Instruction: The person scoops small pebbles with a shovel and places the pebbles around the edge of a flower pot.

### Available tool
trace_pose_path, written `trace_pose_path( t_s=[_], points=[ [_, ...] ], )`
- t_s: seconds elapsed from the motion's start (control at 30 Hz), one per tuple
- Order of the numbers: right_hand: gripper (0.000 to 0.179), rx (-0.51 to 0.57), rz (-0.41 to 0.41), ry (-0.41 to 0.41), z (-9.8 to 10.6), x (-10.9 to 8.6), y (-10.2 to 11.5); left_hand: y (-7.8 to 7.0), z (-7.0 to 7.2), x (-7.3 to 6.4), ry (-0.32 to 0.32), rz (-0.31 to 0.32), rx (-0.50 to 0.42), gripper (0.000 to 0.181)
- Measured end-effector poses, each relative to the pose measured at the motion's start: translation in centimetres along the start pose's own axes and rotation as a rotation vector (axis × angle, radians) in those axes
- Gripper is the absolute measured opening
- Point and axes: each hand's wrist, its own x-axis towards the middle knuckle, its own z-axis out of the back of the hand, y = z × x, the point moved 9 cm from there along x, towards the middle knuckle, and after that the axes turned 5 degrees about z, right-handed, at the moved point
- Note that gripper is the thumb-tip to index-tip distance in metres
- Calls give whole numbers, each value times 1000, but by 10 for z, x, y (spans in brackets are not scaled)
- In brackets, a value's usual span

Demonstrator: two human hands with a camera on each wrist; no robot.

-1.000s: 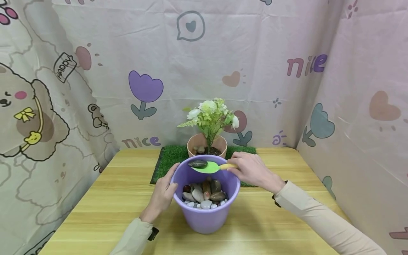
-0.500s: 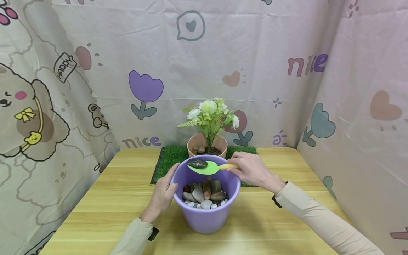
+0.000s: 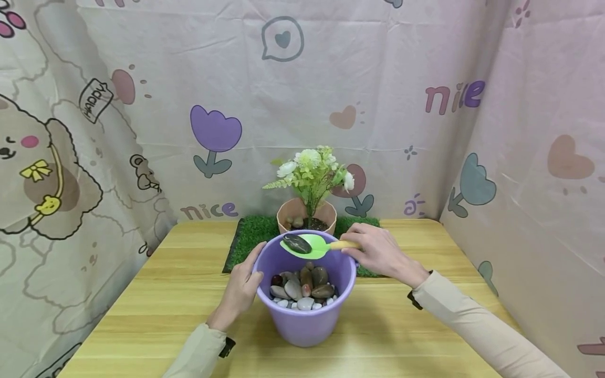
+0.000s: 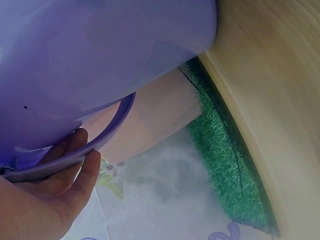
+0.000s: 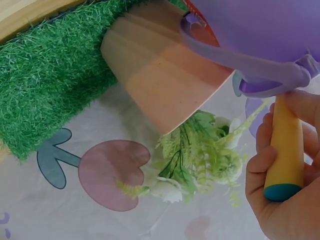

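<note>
A purple bucket (image 3: 306,328) stands on the table with several pebbles (image 3: 302,289) inside, large brown and grey ones above small white ones. My left hand (image 3: 241,286) grips its left side at the rim; in the left wrist view the fingers (image 4: 89,172) curl round the bucket's handle (image 4: 120,112). My right hand (image 3: 380,252) holds the yellow grip (image 5: 286,150) of a small trowel with a green blade (image 3: 317,245). On that blade, over the bucket's opening, lies a dark oval stone (image 3: 296,243). The right wrist view hides the blade.
Behind the bucket, a pink flowerpot (image 3: 283,212) with white flowers (image 3: 308,158) stands on a green turf mat (image 3: 257,233). It holds dark soil and several stones. A printed cloth (image 3: 378,63) hangs around the back and sides of the wooden table (image 3: 179,294).
My right hand has shifted slightly right with the trowel, and the dark stone on the blade now lies more tilted. The left hand and the bucket stay put.
</note>
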Motion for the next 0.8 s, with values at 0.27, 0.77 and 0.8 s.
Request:
trace_pose_path(
  t_s=[0.27,0.77,0.8],
  points=[
    [25,-22,-11,3,6,1,-6,2,1,0,-4,0,4,63],
    [24,-37,-38,-1,5,0,-11,1,-1,-1,-7,-7,0,63],
    [24,-39,-39,-3,5,0,-11,1,-1,-1,-7,-9,0,63]
  ],
)
